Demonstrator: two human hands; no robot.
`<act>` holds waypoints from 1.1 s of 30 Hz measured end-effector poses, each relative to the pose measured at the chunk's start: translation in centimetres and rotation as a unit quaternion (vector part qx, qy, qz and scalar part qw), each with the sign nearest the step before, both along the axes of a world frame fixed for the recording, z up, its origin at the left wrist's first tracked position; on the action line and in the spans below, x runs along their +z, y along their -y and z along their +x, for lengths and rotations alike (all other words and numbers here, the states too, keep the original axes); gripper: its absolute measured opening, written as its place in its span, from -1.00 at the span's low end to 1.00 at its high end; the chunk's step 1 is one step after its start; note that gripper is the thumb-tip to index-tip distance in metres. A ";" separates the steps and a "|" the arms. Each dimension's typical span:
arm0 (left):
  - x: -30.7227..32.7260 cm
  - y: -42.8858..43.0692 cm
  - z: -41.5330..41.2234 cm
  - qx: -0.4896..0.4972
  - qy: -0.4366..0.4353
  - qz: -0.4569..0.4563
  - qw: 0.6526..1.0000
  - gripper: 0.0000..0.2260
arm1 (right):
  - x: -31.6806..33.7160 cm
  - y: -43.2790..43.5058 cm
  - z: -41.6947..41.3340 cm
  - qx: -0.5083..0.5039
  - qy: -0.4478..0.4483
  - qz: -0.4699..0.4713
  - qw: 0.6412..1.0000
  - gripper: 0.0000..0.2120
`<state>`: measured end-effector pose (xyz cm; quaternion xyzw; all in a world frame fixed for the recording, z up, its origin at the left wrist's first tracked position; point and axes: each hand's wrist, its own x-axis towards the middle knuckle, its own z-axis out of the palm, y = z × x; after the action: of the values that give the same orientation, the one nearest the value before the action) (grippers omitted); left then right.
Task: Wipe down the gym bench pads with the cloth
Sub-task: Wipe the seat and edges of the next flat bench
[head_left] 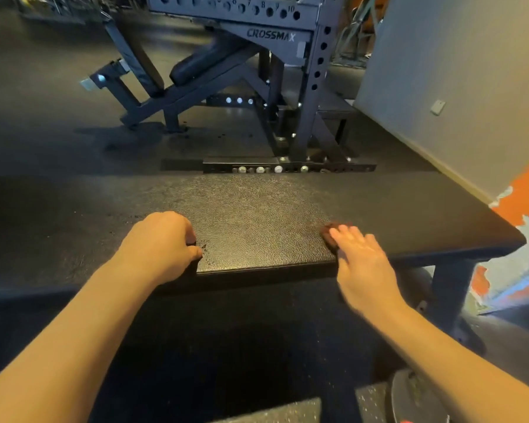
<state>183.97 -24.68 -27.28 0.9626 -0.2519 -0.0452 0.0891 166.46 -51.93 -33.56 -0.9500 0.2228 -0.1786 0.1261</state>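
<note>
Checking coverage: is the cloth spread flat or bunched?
Bunched: the cloth is a small wad under the fingers of the right hand on the bench pad.

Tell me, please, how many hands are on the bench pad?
2: the left hand, curled, rests near the front edge of the pad; the right hand presses the cloth flat, further right.

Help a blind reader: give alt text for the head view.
A person's right hand presses a dark cloth flat on a black gym bench pad, while the left hand rests on it with curled fingers. A weight rack stands behind.
</note>
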 end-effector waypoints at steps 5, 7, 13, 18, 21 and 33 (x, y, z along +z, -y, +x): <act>-0.5 -0.3 0.2 -0.003 0.006 -0.006 1.000 -0.79 | 0.3 -1.2 0.3 -0.030 -0.027 -0.028 0.999 -0.49; -0.6 -0.6 0.4 -0.006 -0.002 -0.013 1.000 -0.79 | 0.3 -3.3 1.3 0.012 -0.008 -0.045 0.999 -0.48; -0.7 -1.8 0.5 0.005 -0.017 -0.028 0.999 -0.86 | 1.5 -11.6 5.7 0.152 -0.086 -0.102 0.979 -0.26; -0.7 -2.7 1.1 0.021 -0.024 -0.017 0.999 -0.92 | 1.3 -14.7 7.1 0.257 -0.108 -0.098 0.955 -0.31; 0.0 -2.6 1.2 0.026 -0.022 -0.007 0.999 -0.88 | 1.1 -16.3 7.5 0.290 -0.121 -0.102 0.944 -0.27; 0.7 -5.2 2.4 0.054 -0.022 -0.012 0.998 -0.97 | 2.9 -10.4 7.1 0.171 -0.047 -0.062 0.982 -0.48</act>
<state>186.35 -19.49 -26.61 0.9723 -0.1984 -0.0587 0.1091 173.53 -41.58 -30.62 -0.9875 0.0509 -0.1230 0.0848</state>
